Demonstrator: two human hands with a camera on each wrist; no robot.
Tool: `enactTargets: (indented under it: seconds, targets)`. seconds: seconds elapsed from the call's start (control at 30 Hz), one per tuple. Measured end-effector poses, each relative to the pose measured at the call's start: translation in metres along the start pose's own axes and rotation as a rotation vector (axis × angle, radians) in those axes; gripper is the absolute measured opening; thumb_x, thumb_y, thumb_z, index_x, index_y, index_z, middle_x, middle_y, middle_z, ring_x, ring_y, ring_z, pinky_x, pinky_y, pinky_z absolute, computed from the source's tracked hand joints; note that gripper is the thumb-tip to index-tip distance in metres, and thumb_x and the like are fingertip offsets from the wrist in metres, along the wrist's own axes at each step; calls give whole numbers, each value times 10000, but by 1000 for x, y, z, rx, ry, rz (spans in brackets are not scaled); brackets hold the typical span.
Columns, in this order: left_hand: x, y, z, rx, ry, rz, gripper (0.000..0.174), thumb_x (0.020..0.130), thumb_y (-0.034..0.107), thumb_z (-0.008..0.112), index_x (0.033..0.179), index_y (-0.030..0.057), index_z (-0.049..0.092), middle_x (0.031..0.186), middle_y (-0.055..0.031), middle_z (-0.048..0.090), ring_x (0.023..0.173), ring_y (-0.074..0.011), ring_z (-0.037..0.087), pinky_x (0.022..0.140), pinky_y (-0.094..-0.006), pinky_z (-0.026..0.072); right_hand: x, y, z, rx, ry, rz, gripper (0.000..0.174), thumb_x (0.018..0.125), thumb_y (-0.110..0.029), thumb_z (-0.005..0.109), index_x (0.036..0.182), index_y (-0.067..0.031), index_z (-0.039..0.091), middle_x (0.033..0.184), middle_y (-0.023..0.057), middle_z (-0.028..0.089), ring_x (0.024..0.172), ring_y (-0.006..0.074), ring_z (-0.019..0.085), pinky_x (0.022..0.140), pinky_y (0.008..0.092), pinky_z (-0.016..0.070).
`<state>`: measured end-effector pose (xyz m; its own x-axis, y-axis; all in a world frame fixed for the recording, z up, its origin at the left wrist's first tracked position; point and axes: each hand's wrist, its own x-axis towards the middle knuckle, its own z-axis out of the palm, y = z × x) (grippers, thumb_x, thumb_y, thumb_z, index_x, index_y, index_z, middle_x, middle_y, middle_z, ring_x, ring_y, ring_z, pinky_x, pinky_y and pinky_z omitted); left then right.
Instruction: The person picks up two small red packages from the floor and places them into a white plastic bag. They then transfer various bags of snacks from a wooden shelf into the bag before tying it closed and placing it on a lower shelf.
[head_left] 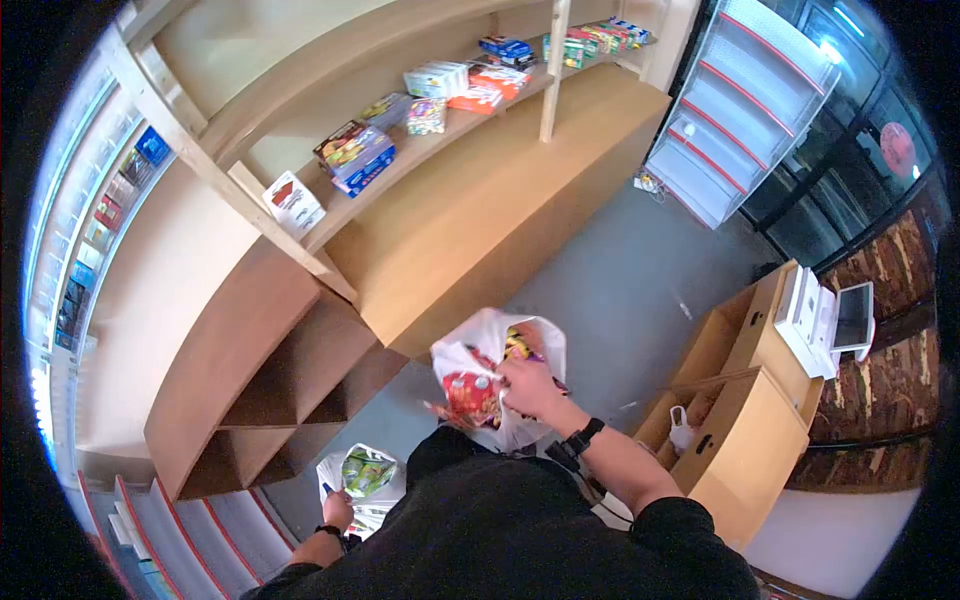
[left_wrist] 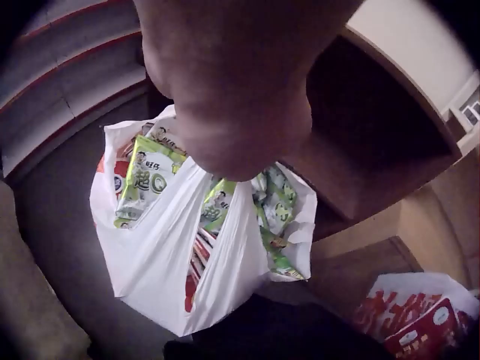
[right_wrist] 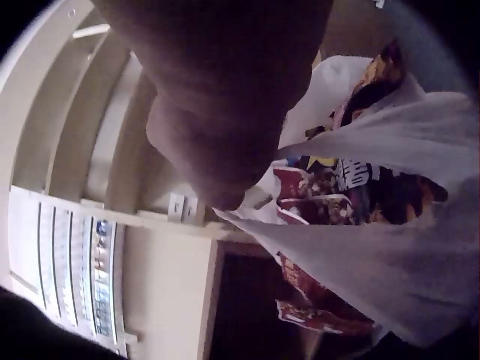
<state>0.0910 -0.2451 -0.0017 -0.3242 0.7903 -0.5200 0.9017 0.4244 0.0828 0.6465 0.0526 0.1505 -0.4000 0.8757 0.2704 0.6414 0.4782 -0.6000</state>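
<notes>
My left hand (head_left: 338,511) grips the gathered handles of a white plastic bag (left_wrist: 142,259) that hangs below it. Green snack packets (left_wrist: 154,180) and some red ones show inside. My right hand (head_left: 532,388) holds up a second white bag (right_wrist: 420,262) by its stretched handles. Red packets (right_wrist: 315,210) and a dark packet fill that bag, and a yellow-and-black one shows at its top in the head view. The fingertips of both hands are largely hidden in the wrist views.
A wooden counter (head_left: 480,200) with boxed goods (head_left: 355,158) on the shelf above runs ahead. Cubby shelves (head_left: 270,400) stand left, red-edged racks (head_left: 190,535) lower left. At right are a cabinet (head_left: 745,440) with a small white bag and a screen (head_left: 853,316).
</notes>
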Motion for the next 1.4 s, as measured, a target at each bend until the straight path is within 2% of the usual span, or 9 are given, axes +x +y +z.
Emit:
enactTargets:
  seconds: [0.07,0.43,0.6,0.7,0.8,0.87,1.0,1.13,1.4]
  targets:
    - [27,62,7,20,-39,11,184,827,135,663,1002,125,721,1015,-195,711,982,-365,695,851,-471,563,18,33,-46,-92,95,38,279,812,-206,731,1062,-85,708,902,127,696,817,341,690,723,458,550]
    - [53,170,33,21,-162,105,225,834,160,641,1029,77,717,996,-215,720,950,-405,704,831,-514,574,112,119,-201,-100,482,377,210,837,-210,760,806,-36,647,692,156,664,628,338,677,601,438,537]
    - [125,210,31,14,-262,112,189,791,148,660,943,75,746,930,-221,723,894,-418,712,826,-519,578,179,155,-228,-151,543,508,150,824,-146,755,849,-12,693,668,150,682,614,277,696,600,388,544]
    - [131,237,19,103,-155,48,186,790,162,672,931,79,760,993,-134,745,999,-395,702,858,-491,578,239,156,-248,-134,528,569,188,822,-170,768,868,6,722,697,177,706,641,280,715,639,387,557]
    - [146,259,-17,214,-231,202,220,831,178,643,941,12,736,1107,-205,678,970,-419,686,866,-479,575,298,163,-241,-86,550,577,204,813,-186,775,844,11,732,724,192,716,661,299,722,667,399,561]
    - [162,252,-4,94,-137,106,206,829,178,646,930,21,734,1118,-206,666,975,-414,684,862,-480,573,343,167,-231,-12,574,500,225,806,-201,782,836,16,731,733,209,713,683,325,726,672,401,561]
    - [132,329,-53,-75,-84,-163,156,803,149,667,924,83,741,1110,-193,664,993,-388,684,869,-482,567,438,185,-225,-67,467,474,297,767,-254,802,815,30,730,769,265,698,752,411,718,708,427,564]
    - [127,349,-33,-222,11,-275,166,813,129,641,924,124,763,1066,-198,672,981,-382,683,882,-474,557,481,215,-192,-236,72,234,388,749,-345,773,794,37,724,801,294,681,821,459,692,754,499,550]
    - [82,417,-53,-410,204,-522,202,747,86,648,900,107,778,944,-209,708,926,-388,696,838,-470,567,543,251,-141,90,-246,200,464,775,-402,796,815,56,731,823,252,723,834,383,728,766,451,549]
